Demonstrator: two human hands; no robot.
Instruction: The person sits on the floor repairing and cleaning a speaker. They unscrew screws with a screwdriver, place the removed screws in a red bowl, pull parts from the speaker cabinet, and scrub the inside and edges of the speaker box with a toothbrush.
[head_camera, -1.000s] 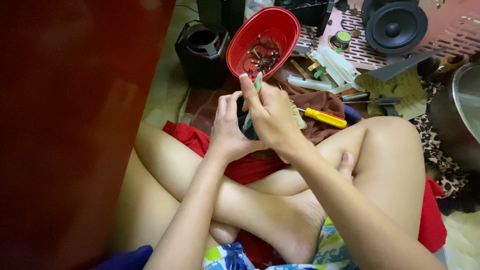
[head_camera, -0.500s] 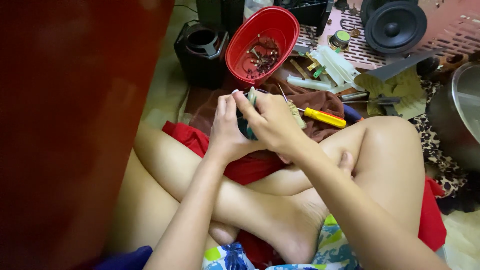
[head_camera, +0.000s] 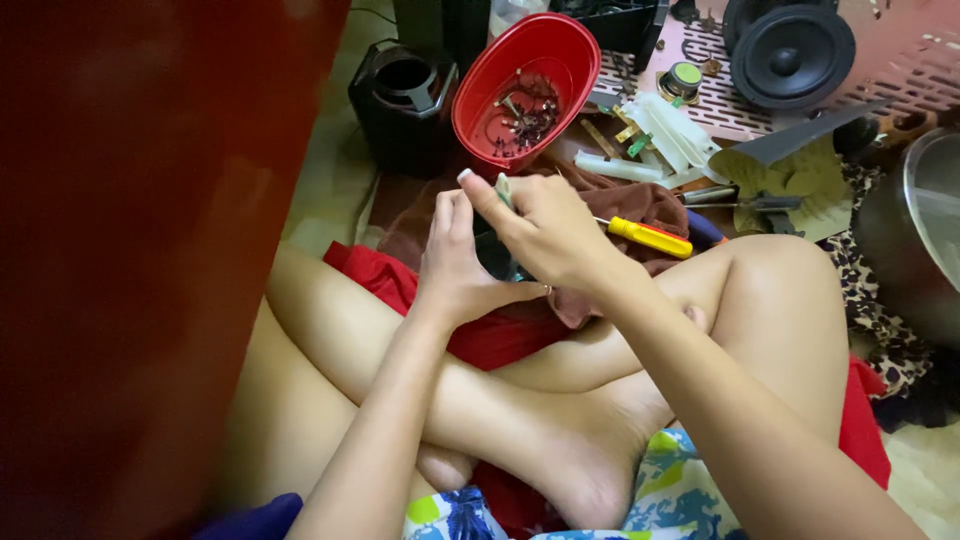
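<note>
Red plastic caught the eye first: an oval red bowl (head_camera: 525, 85) stood tilted on the floor beyond the knees, with a scatter of small dark screws or metal bits lying in its bottom. Just in front of it, the person's two hands met above the crossed legs. The left hand (head_camera: 455, 265) was cupped upward with its fingers curled, and the right hand (head_camera: 545, 235) lay over it from the right, thumb and fingertips pinched together. Between them sat a small dark object (head_camera: 497, 255), mostly hidden by the fingers, with a pale greenish edge showing at the top near the right thumb; what kind of thing it was could not be made out. Both hands were closed on it, holding it just above a brown cloth (head_camera: 640, 205) that lay over the near floor.

A yellow-handled screwdriver (head_camera: 650, 238) rested on that cloth, just beside the right wrist. Farther off to the right lay pale plastic strips (head_camera: 665, 135), a flat grey blade-like piece, and a round black speaker (head_camera: 790, 55) on a pinkish perforated panel. A black boxy casing (head_camera: 400, 105) stood left of the bowl. A broad dark-red surface (head_camera: 150, 250) filled the left side of the view, too blurred to identify. At the far right edge a large metal pot (head_camera: 915, 240) with a glass lid was partly in view.
</note>
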